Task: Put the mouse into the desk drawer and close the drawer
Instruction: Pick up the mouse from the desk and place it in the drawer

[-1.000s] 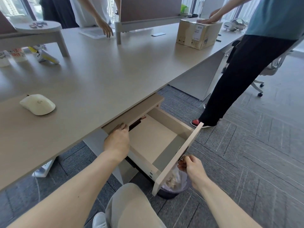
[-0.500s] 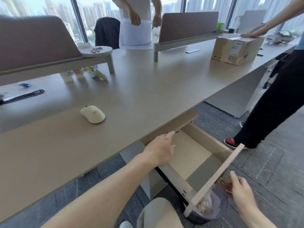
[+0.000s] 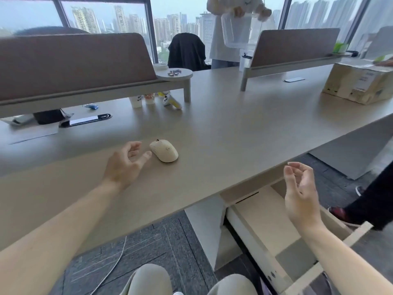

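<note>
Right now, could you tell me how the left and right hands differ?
The left hand reaches over the desk, fingers beside the mouse; the right hand hangs over the open drawer. The left shows its back, the right its palm side. Both are open and hold nothing.

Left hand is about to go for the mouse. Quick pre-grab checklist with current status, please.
1. Mouse free on the desk, nothing on it: ok.
2. Left hand open, empty, beside the mouse: ok; thumb contact: cannot tell.
3. Grip on the mouse: not ok, not yet closed.
4. Drawer pulled out, visible floor bare: ok.
5. Right hand empty, above the drawer, may block the drop: not ok.
6. Bystander's shoe near the drawer's far side, clearance for closing: cannot tell.
</note>
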The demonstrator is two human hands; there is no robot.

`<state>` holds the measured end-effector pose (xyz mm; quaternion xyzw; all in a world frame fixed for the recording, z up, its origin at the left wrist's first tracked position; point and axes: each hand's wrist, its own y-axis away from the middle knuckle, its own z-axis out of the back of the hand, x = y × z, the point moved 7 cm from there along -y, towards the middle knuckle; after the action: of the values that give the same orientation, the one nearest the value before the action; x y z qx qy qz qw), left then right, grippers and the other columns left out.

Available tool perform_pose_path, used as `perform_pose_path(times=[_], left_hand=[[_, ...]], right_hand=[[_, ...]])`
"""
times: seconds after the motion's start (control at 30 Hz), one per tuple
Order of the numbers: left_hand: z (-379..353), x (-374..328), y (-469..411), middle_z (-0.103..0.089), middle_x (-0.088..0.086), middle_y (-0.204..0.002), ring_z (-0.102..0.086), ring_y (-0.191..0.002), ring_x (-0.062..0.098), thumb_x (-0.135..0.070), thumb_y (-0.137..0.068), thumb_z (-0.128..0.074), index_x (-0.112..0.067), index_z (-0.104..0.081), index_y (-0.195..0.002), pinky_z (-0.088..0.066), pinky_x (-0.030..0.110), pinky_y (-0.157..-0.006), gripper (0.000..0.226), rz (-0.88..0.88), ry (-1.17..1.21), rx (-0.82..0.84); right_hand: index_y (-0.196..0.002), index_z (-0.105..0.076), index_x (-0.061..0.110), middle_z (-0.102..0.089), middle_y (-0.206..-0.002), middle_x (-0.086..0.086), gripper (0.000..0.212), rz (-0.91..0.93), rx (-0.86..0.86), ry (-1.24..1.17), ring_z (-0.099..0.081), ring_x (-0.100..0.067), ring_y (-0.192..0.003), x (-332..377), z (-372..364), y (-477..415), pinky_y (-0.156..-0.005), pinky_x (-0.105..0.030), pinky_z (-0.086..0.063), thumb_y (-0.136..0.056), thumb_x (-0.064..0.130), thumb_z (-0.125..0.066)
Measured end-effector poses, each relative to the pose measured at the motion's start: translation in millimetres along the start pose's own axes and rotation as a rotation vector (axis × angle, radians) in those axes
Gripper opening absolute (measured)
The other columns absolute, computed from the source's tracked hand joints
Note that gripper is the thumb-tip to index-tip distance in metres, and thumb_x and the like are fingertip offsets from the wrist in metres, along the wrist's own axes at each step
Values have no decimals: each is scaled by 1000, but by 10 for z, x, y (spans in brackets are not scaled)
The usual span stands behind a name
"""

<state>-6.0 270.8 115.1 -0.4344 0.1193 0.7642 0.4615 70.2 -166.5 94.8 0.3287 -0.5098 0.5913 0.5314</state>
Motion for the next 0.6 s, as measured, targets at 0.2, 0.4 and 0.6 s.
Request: perform_pose_path(times=[0.2,0.4,0.6], left_hand=[[257,261,91,-64,-5,-134,-61,-121,12,-39,-87,-72,-20,-60,-134,-39,17,-91,52,33,15,-48],[486,550,173,-63,-2,-138,-59,-125,15,-40,-86,-72,-19,-59,-136,-41,23,-98,55,51,-99,-80],[345,755,212,-59,9,-141,-52,-133,28,-46,-84,-64,-15,-55,-139,-39,36,-111,63,34,-310,-24]], right_hand=[[-121,-49,24,-59,-104,18,28,102,238,-64,-58,4,-95,500,-1141,-91,-75,-18,-45,-98,40,-50],[-116,-52,16,-63,-103,3,25,152,410,-67,-63,-5,-90,732,-2120,-30,-71,-8,-46,-96,30,-58],[-119,-50,20,-59,-117,-2,39,178,479,42,-60,-19,-107,722,-2752,-45,-81,-19,-46,-88,34,-68]])
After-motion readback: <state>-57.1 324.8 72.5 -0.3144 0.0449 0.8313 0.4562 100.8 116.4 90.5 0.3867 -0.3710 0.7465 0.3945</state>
